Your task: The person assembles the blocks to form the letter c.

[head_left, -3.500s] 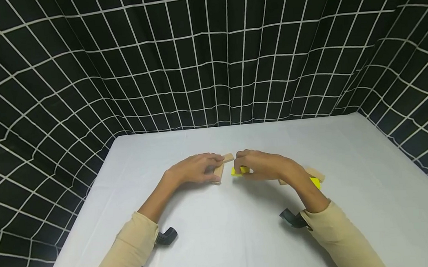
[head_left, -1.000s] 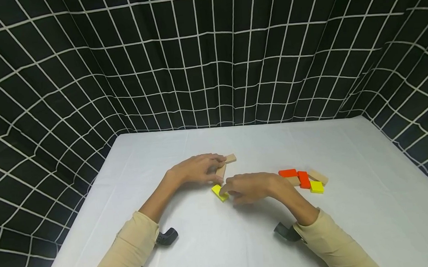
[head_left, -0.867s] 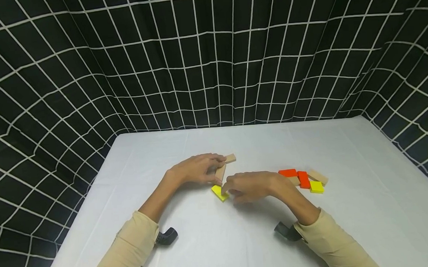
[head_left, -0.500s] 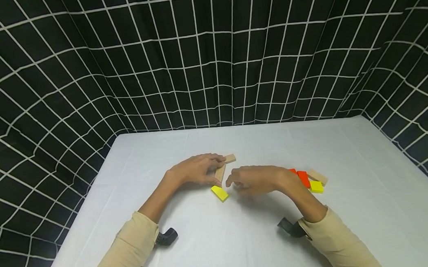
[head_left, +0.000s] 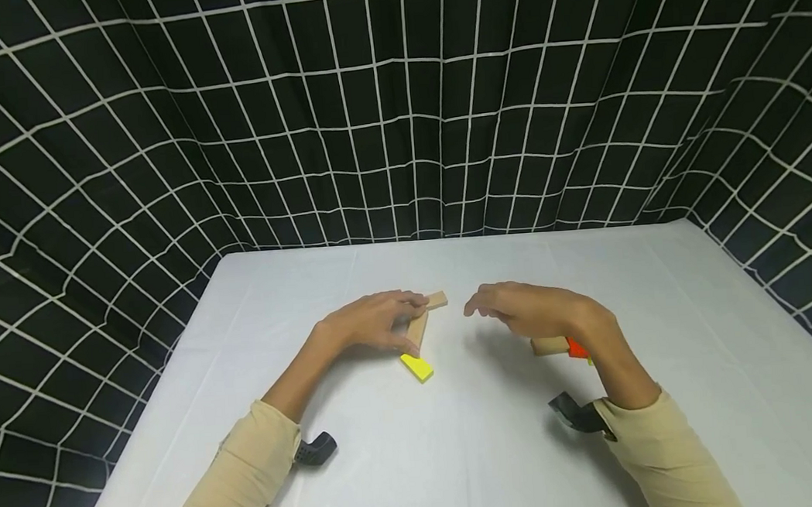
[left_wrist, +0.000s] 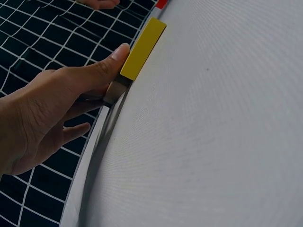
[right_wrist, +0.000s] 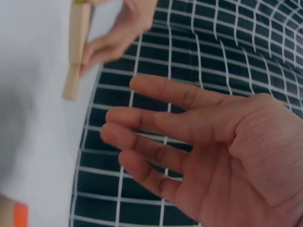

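Observation:
In the head view my left hand pinches a plain wooden block lengthwise, thumb at the near end and fingertips at the far end. Off its far end runs another wooden block, and at the near end lies a yellow block; the three form a bent row. The left wrist view has the thumb tip right at the side of the yellow block. My right hand hovers over the table to the right of the row, holding nothing. Its fingers are loosely extended in the right wrist view.
Beyond the right hand, partly hidden by its wrist, lie a wooden block, a red block and a sliver of yellow. White cloth covers the table. A black curtain with white grid lines surrounds its back and sides.
The right hand carried the yellow block to the row's near end and let it go, then lifted away to the right. The left hand has stayed on the wooden block.

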`<action>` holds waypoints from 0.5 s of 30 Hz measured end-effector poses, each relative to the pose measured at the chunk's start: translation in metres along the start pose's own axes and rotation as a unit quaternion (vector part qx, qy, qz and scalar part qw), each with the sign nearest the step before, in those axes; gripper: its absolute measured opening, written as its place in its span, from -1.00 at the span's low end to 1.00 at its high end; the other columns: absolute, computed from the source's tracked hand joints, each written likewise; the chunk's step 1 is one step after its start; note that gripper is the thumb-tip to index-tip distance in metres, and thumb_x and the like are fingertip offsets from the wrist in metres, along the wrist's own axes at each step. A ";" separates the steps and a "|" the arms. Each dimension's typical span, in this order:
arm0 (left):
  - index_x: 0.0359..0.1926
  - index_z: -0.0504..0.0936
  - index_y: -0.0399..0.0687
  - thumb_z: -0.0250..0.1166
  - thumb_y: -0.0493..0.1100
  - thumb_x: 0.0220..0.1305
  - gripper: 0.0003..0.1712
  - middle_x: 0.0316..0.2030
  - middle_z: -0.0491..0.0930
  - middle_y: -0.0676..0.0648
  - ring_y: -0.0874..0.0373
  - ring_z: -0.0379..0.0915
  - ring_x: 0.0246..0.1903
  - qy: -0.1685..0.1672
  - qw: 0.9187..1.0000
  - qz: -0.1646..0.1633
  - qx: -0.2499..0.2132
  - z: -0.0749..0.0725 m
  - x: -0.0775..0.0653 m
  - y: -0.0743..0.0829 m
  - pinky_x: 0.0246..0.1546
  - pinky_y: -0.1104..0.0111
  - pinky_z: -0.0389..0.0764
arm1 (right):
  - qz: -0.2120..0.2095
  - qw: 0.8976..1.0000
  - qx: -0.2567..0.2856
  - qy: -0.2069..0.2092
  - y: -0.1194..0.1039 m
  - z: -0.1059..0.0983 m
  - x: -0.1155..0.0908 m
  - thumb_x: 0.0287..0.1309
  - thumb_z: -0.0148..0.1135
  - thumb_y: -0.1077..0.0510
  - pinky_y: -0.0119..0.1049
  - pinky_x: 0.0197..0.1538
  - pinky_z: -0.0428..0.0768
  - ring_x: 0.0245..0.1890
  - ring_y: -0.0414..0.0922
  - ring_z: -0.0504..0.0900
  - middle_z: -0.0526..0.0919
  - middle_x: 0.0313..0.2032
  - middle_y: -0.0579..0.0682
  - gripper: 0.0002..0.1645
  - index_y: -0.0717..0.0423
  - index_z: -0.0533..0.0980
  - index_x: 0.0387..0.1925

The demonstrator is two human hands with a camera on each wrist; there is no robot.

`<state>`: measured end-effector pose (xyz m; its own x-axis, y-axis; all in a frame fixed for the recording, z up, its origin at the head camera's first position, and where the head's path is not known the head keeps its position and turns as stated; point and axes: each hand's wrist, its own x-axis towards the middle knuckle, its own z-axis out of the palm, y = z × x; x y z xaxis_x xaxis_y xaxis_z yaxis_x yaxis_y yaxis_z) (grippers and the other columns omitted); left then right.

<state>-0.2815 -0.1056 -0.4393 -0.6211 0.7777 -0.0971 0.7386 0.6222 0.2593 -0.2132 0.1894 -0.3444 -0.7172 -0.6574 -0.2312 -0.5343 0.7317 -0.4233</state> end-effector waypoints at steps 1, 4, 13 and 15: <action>0.50 0.45 -0.03 0.39 0.41 0.23 -0.02 0.56 0.35 0.03 0.00 0.18 0.60 -0.001 1.000 0.000 -0.001 0.000 0.000 0.000 0.64 0.09 0.25 | 0.013 1.000 0.004 -0.003 0.002 -0.002 -0.003 0.42 -0.07 0.46 0.15 0.39 0.59 0.29 0.09 0.62 0.66 0.25 0.06 -0.42 0.02 0.57 0.29; 0.50 0.44 -0.03 0.38 0.42 0.24 -0.02 0.56 0.35 0.03 0.01 0.17 0.61 -0.001 1.000 0.002 0.005 0.001 0.000 0.000 0.65 0.10 0.24 | 0.070 0.997 0.025 -0.031 0.008 -0.010 -0.012 0.38 -0.13 0.45 0.25 0.42 0.53 0.35 0.19 0.56 0.62 0.31 0.17 -0.34 0.00 0.50 0.38; 0.51 0.43 -0.04 0.39 0.41 0.25 -0.02 0.56 0.34 0.01 -0.01 0.16 0.61 -0.004 1.000 -0.003 0.002 0.000 0.000 0.002 0.65 0.08 0.23 | 0.185 0.978 0.047 -0.086 0.025 -0.017 -0.031 0.46 -0.05 0.18 0.53 0.44 0.28 0.52 0.37 0.23 0.29 0.55 0.29 -0.32 -0.06 0.30 0.57; 0.51 0.42 -0.03 0.38 0.40 0.25 -0.02 0.56 0.34 0.01 -0.01 0.16 0.61 -0.006 1.000 -0.004 0.001 0.000 -0.001 0.002 0.65 0.08 0.22 | 0.195 0.976 0.042 -0.093 0.029 -0.015 -0.031 0.40 -0.01 0.20 0.55 0.43 0.27 0.53 0.39 0.20 0.25 0.57 0.32 -0.28 -0.06 0.30 0.57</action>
<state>-0.2795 -0.1049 -0.4385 -0.6235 0.7741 -0.1095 0.7346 0.6280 0.2568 -0.2131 0.2333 -0.3364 -0.7609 -0.3595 -0.5402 -0.1937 0.9204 -0.3397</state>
